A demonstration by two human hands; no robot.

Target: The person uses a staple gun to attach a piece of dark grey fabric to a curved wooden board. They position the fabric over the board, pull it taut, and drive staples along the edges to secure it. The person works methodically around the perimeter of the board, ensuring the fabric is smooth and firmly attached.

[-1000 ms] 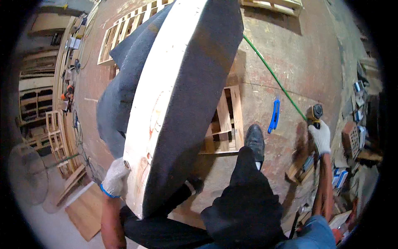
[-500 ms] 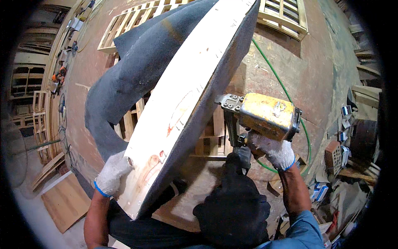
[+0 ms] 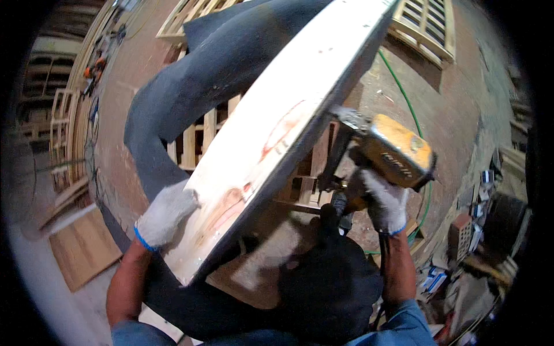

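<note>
A long pale wooden board [image 3: 271,127] slants from near my lap to the far right, with reddish-brown stains and small marks on its face. Dark grey felt-like fabric [image 3: 173,98] loops out on its left, and similar material lines its right side. My left hand [image 3: 169,216], in a white knit glove, grips the near left edge of the board, its fingertips partly hidden. My right hand [image 3: 384,202], gloved too, is wrapped round the handle of a worn yellow pneumatic nail gun [image 3: 401,151]. The gun's metal nose points left, close to the board's right side; I cannot tell whether it touches.
Slatted wooden frames [image 3: 424,29] lie beyond and beneath the board. A green air hose [image 3: 404,92] curves over the floor on the right. A plywood piece [image 3: 85,247] lies at lower left. At right are a perforated brick [image 3: 460,236] and scattered boxes.
The nail gun and my right hand have shifted slightly right in the picture, as have the board and fabric. The view has tilted a little and blurred. Both hands keep their hold.
</note>
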